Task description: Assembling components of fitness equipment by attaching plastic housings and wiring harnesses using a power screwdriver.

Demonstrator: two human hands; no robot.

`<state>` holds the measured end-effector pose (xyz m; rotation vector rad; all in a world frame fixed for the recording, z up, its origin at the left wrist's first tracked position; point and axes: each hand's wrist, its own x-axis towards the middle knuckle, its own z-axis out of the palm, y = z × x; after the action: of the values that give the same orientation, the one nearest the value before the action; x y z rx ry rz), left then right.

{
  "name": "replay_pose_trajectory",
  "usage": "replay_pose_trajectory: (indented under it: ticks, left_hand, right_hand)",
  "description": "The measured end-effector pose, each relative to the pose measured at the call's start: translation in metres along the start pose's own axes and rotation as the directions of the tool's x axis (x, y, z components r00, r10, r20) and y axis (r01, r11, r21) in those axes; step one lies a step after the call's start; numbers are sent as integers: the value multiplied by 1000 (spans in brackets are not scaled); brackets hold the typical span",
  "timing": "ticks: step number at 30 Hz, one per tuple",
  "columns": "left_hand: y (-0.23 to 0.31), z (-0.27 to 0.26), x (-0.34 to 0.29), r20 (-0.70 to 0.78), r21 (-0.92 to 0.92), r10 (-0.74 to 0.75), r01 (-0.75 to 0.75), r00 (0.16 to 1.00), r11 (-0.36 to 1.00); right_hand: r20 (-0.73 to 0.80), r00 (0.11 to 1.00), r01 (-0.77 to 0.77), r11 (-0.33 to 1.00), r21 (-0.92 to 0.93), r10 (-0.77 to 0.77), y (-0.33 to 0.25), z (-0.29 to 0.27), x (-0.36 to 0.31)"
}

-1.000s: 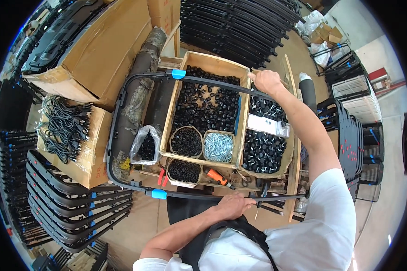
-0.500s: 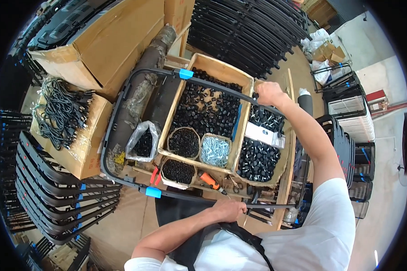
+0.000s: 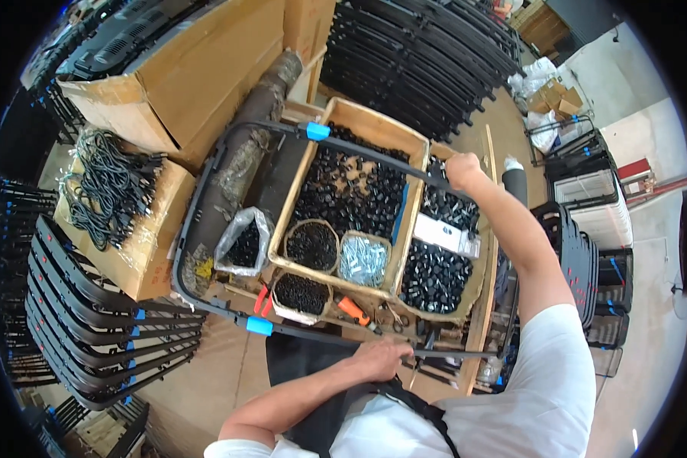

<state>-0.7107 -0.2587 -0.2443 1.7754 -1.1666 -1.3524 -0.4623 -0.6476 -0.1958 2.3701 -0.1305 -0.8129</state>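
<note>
A black tubular frame [image 3: 366, 150], bent round at its left end, lies level over the workbench. One blue band [image 3: 317, 132] wraps its far rail and another blue band [image 3: 259, 327] its near rail. My left hand [image 3: 379, 360] is closed round the near rail, close to my body. Farther off, my right hand [image 3: 464, 169] has its fingers curled at the far rail, its fingertips partly hidden. Under the frame sits a wooden tray [image 3: 413, 221] of black plastic caps [image 3: 351, 191]. Silver screws [image 3: 363, 259] and small black screws [image 3: 311, 244] fill two tubs inside it.
Right of the tray, a box holds black-headed feet [image 3: 435, 278] with a white strip [image 3: 446, 235] across. Red-handled pliers [image 3: 262, 299], an orange-handled tool [image 3: 353, 309] and scissors [image 3: 395, 319] lie nearer. Coiled cables [image 3: 111, 191] top a carton at left; stacked frames [image 3: 99, 320] stand below.
My right hand has shifted slightly right and nearer along the far rail. My left hand keeps its hold on the near rail. The view has tilted a little.
</note>
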Motion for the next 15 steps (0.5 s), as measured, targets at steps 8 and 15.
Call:
replay_pose_trajectory:
  ticks: [8, 15]
  left_hand:
    - [2, 2, 8, 82, -36, 9, -6, 997, 999]
    - [-1, 4, 13, -128, -114, -21, 7, 992, 993]
  right_hand:
    - [-291, 951, 9, 933, 359, 103, -14, -16, -15]
    - [-127, 991, -23, 989, 147, 42, -3, -8, 7]
